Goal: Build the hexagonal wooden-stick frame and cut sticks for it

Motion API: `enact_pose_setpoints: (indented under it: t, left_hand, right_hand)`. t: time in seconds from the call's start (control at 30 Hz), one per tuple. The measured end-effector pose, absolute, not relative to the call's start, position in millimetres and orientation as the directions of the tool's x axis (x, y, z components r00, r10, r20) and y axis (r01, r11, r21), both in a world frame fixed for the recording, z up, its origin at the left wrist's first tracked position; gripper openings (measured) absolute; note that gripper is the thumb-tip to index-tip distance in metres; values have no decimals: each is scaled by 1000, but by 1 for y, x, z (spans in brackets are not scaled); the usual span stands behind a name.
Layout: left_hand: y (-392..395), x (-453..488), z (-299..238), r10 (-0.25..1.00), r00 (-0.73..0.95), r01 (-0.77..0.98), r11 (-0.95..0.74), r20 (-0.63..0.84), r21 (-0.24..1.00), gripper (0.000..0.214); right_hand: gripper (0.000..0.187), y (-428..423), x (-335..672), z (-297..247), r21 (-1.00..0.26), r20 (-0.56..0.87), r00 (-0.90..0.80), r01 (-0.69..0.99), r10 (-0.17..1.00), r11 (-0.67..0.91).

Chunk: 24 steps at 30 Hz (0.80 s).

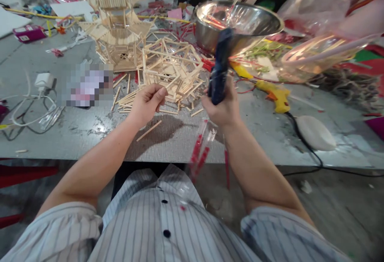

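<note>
My left hand (150,103) is closed in a pinch just in front of the pile of thin wooden sticks. Whatever its fingertips hold, if anything, is too small to make out. Below it, a single wooden stick (149,130) lies on the table. My right hand (223,104) is wrapped round a dark blue, elongated object (220,66), held upright and blurred, so its kind is unclear. Behind my hands rests an open stick framework (172,60), with loose sticks (132,101) around it. A tiered stick pagoda (118,34) stands at the back left.
A metal bowl (207,28) and a clear plastic container (324,60) sit at the back right. A yellow glue gun (277,96) with a black cord lies right, near a white oval object (315,133). Left are a phone (90,88) and charger (45,82). Red-marked clear plastic (199,150) overlaps the front edge.
</note>
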<state>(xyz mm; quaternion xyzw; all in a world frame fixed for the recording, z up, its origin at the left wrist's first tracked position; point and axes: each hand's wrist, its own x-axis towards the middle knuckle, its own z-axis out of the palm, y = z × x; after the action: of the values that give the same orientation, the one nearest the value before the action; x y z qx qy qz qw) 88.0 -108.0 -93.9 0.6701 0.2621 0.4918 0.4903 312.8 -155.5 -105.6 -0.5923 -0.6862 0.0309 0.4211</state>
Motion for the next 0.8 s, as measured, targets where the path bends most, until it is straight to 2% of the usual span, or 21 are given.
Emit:
enact_pose_setpoints:
  t: [0.13,0.33,0.57,0.8]
  left_hand:
    - [-107,89,-95,820,345,-189,-416,457,890,43]
    - [-108,93,-96,787,361,-230,-445,500,866,42]
    - [-107,94,-100,785,344,-180,-484,516,856,44]
    - [-113,92,-95,843,311,-75,-439,439,895,36]
  right_hand:
    - [64,-157,306,-110,-431,563,28,862,826,265]
    - [69,-160,292,-111,-382,479,-66,882,875,276]
    - [70,-164,287,-110,-372,435,-98,886,895,277]
    - [65,-165,285,-107,-402,422,-67,880,904,252]
